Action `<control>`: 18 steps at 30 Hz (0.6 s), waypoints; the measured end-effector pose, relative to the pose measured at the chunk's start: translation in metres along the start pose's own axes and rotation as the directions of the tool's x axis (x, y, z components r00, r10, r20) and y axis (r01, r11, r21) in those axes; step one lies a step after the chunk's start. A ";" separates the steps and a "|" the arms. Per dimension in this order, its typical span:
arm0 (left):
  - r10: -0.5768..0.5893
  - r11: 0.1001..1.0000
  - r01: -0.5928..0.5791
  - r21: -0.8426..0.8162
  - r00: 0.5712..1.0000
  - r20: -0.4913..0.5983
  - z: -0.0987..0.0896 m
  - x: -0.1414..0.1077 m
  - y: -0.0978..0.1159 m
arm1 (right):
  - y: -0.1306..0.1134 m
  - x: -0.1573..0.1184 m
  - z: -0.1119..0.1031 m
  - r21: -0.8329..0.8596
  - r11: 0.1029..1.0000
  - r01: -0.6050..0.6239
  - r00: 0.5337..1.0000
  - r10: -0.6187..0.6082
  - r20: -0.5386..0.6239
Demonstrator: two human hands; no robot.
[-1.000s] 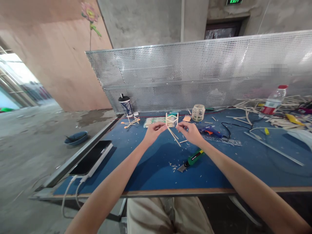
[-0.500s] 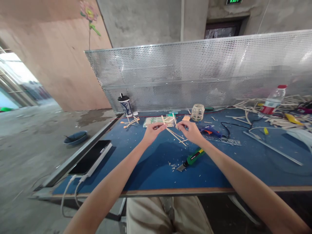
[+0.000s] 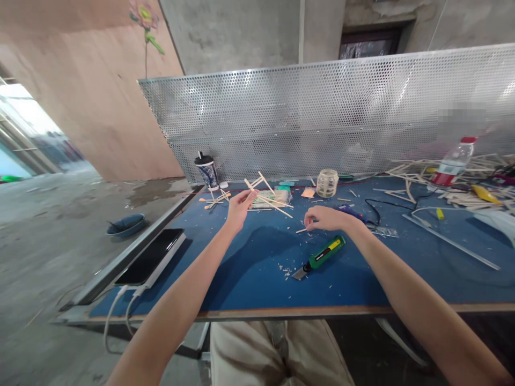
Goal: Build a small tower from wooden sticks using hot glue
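Thin pale wooden sticks joined into a small open frame are pinched in my left hand, held up over the table. Lower and to the right, my right hand has its fingers closed on a short wooden stick close to the blue tabletop. A green utility knife lies just in front of my right hand, its blade pointing left. Wood shavings are scattered by the blade. Behind my right wrist, a blue glue gun is partly hidden.
A glass jar, a lidded cup and a second stick construction stand toward the back. At left lies a phone with white cables. Loose sticks and a plastic bottle are at right, before a perforated metal panel.
My hands have moved apart. The stick frame has shifted left and tilted in my left hand; my right hand has let go of it, dropped lower and closed on a short stick.
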State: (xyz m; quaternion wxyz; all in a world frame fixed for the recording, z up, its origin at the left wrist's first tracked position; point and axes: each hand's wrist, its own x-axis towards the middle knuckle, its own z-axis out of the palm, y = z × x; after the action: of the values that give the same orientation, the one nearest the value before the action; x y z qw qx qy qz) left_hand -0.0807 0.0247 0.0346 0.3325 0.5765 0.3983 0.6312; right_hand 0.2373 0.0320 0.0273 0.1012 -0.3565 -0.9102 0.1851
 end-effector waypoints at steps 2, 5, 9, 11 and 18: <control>0.006 1.000 -0.006 -0.002 1.000 -0.006 -0.002 0.002 0.000 | 0.001 0.002 0.003 -0.001 1.000 -0.021 0.999 0.021 0.031; -0.015 1.000 0.015 0.001 1.000 -0.026 -0.008 0.006 -0.002 | 0.000 0.003 0.007 0.003 0.998 -0.058 0.997 0.058 0.050; -0.164 0.980 0.167 0.112 0.986 -0.031 -0.021 0.011 -0.003 | 0.001 0.003 0.007 -0.010 0.998 -0.054 0.998 0.055 0.043; -0.236 0.956 0.234 0.175 0.972 -0.009 -0.029 0.014 -0.004 | 0.000 0.002 0.006 -0.021 0.998 -0.055 0.998 0.056 0.030; -0.395 0.856 0.357 0.375 0.918 0.028 -0.060 0.022 -0.006 | -0.023 0.009 0.019 -0.253 0.955 -0.151 0.966 0.088 -0.243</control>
State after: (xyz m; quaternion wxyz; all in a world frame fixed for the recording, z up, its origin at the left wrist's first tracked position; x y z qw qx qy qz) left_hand -0.1428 0.0396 0.0384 0.3577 0.5708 0.5948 0.4388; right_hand 0.2101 0.0176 0.0196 0.1446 -0.4408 -0.8856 0.0228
